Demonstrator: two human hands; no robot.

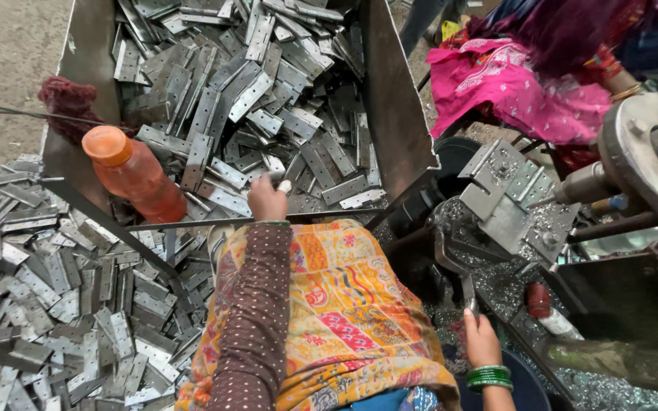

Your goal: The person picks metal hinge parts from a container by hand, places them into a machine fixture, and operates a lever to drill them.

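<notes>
While the left hand [266,199] reaches forward over the lip of a metal bin [394,99], its fingers are curled around a small flat metal hinge plate [279,183] at the near edge of the heap, the grip looking closed though the fingertips are partly hidden. Just beyond that hand lies the bin's pile of grey hinge plates [237,84], and to its left an orange plastic bottle [132,173] leans against the bin's near wall. Further left of the hand and lower, more loose plates [55,304] cover the floor. The right hand [481,340], wearing green bangles [489,375], is closed around the lower end of a dark metal lever [451,266], well apart from the left hand. Above the right hand, a metal fixture [508,198] sits among metal shavings. A patterned orange cloth [344,304] lies between the two hands.
</notes>
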